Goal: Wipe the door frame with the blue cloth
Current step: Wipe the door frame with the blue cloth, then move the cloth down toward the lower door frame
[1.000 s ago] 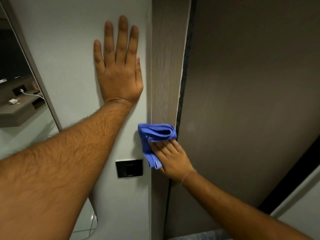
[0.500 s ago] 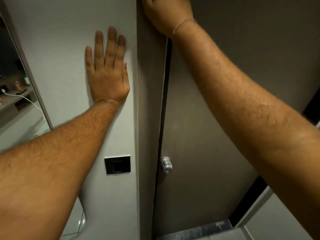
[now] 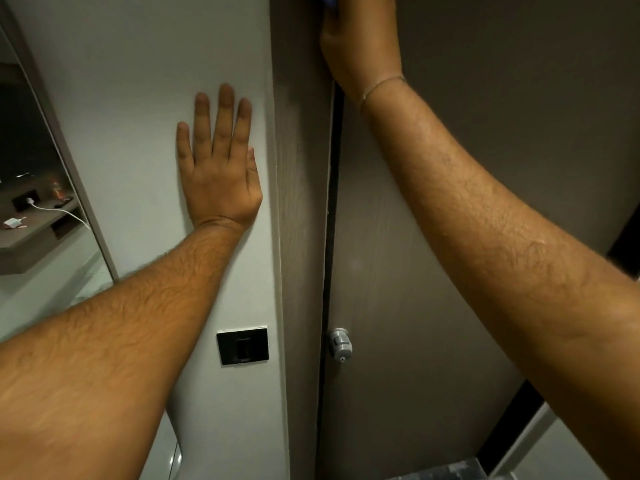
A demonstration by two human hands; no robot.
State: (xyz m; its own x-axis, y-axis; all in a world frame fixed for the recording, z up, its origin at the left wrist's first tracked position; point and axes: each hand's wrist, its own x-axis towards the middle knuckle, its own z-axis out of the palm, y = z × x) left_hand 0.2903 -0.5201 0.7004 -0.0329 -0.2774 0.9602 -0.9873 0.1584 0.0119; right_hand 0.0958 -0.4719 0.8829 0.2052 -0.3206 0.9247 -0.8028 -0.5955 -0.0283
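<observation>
Door frame (image 3: 301, 202) | right hand (image 3: 360, 39) lower than before | blue cloth (image 3: 327, 0) edge visible

A pale wall (image 3: 138, 81) and brown door frame (image 3: 301, 202) carried everything within reach.

A left hand (image 3: 220, 171) lay flat, fingers spread, on the wall just beside the frame, above a black switch plate (image 3: 242, 345) mounted there. High on the frame's edge a right hand (image 3: 360, 39) pressed a blue cloth (image 3: 327, 0), only a sliver of it visible at the top. At far left a floating shelf (image 3: 24, 237) bore a white charger (image 3: 12, 222) and a white cable (image 3: 59, 211).
</observation>
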